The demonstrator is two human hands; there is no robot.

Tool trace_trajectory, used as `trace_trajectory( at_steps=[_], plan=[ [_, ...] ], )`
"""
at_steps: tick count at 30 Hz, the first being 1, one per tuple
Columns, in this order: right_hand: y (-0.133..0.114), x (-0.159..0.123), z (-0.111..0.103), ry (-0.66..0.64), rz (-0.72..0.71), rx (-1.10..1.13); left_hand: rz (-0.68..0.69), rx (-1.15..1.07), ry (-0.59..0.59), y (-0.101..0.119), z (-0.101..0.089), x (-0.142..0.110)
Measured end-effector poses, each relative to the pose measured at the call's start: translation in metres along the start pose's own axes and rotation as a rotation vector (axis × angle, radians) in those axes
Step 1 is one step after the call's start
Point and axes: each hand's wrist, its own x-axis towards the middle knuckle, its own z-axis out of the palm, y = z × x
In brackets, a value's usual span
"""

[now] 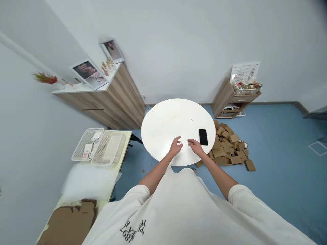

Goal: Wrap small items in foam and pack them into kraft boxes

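Observation:
Over the near part of the round white table, my left hand has its thumb and fingers apart, with nothing visible between them. My right hand faces it a short gap away, its fingers loosely bent and pointing left; I see nothing held there. A black smartphone lies on the tabletop just right of my right hand. Farther back on the table is a tiny thin dark object, too small to name.
Small cardboard boxes are heaped on the floor right of the table. On a side table at left stand white plastic baskets, bubble wrap and flat cardboard. A wood-grain cabinet and a small shelf unit stand behind.

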Motion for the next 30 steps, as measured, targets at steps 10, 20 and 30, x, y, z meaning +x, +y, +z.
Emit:
trace_trajectory(
  at_steps=[10,20,30],
  plan=[
    [-0.062,-0.017,0.19,-0.179,0.019,0.022,-0.077,-0.048,0.217,-0.071,-0.173,-0.062],
    [-0.105,-0.009,0.259,-0.382,-0.073,-0.089,-0.121,-0.097,0.42,-0.101,-0.239,-0.1],
    [-0.097,0.019,0.29,-0.623,-0.148,-0.15,-0.149,-0.096,0.679,-0.114,-0.249,-0.134]
  ],
)
